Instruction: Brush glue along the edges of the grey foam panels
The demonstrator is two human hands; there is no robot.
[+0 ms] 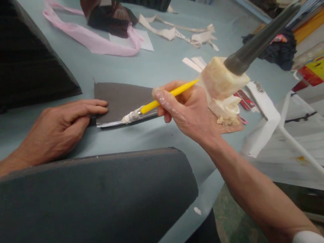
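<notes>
My right hand (pixel 188 108) pinches a brush with a yellow handle (pixel 173 95). The whitish, caked brush head (pixel 132 116) touches the near edge of a dark grey-brown flat piece (pixel 123 94), where a pale wet-looking strip runs. Partly behind my right hand, that piece's right end is hidden. My left hand (pixel 67 123) lies flat with its fingers stretched out, the fingertips on the left end of the piece. Closer to me lies a stack of dark sheets (pixel 102 211) with uneven right edges.
A large dark stack (pixel 9 57) stands at left. Beyond my right hand is a yellowish block (pixel 218 77) joined to a dark rod (pixel 261 40), above whitish lumps (pixel 228 107). Pink cloth strips (pixel 96 41) and cream strips (pixel 165 32) lie farther back. A translucent bin (pixel 314 138) stands right.
</notes>
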